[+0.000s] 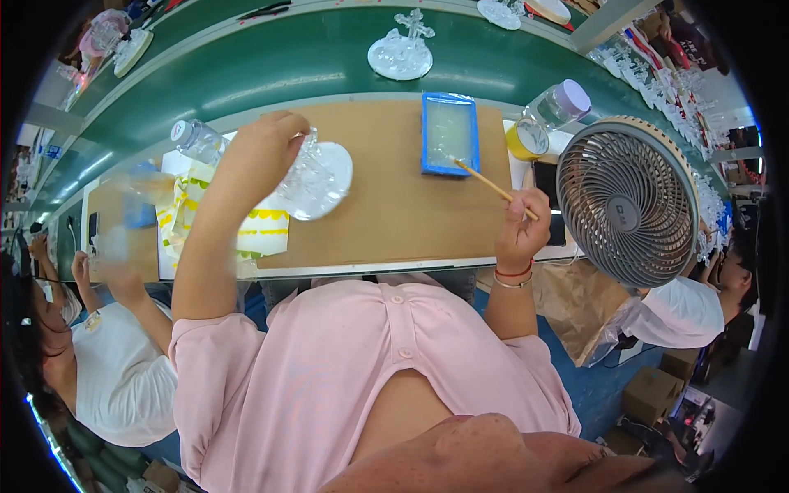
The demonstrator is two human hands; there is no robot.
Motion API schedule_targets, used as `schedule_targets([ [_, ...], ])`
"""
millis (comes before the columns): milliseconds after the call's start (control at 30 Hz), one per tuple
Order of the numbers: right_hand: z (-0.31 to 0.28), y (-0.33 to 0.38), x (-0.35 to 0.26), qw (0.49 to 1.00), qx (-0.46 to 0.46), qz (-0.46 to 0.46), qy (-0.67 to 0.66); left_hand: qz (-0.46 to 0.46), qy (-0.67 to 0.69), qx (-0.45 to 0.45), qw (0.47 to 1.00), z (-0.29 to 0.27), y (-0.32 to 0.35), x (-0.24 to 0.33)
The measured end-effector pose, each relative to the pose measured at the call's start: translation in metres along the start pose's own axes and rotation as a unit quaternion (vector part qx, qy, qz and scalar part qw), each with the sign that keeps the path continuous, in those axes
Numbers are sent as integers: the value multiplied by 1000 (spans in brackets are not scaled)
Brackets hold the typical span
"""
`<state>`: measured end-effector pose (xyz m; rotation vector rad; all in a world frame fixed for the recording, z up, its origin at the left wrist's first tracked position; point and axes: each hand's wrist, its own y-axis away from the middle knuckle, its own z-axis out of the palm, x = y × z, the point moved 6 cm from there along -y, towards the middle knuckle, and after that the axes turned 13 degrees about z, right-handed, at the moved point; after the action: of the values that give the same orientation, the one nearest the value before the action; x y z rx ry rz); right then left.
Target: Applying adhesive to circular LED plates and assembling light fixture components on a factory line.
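I'm at the glue-dipping step: left hand (261, 148) fingers clasp the clear crystal ornament (316, 179), right hand (521, 223) fingers pinch the wooden stick (490, 185) in the blue tray (449, 133); next, I judge, a steady dab.

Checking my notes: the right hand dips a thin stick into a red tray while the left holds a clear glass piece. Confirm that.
Wrong on the colour: the head view shows the tray is blue. The right hand does dip the stick into it, and the left hand holds the glass piece.

Clear glossy plastic ornament (312, 177) at 10 o'clock; thin wooden stick (493, 188); blue tray (449, 134), glossy inside, at 12; matt brown board (386, 214); plastic fan (629, 201) at 3.
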<state>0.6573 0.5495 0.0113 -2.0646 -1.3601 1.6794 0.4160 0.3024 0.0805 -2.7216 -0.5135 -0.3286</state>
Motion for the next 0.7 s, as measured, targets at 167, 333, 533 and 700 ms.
schedule_targets([
  [167, 19, -13, -3, 998, 0, -30, 61, -82, 99, -19, 991, 43, 18, 27],
  [333, 41, -18, 2, 996, -32, -20, 86, 35, 264, -111, 957, 49, 24, 38],
  [533, 43, -28, -12, 995, -13, -48, 91, 66, 134, -7, 989, 31, 27, 24],
  [700, 52, -32, -11, 992, -34, -54, 110, -81, 106, 44, 990, 44, 24, 11],
])
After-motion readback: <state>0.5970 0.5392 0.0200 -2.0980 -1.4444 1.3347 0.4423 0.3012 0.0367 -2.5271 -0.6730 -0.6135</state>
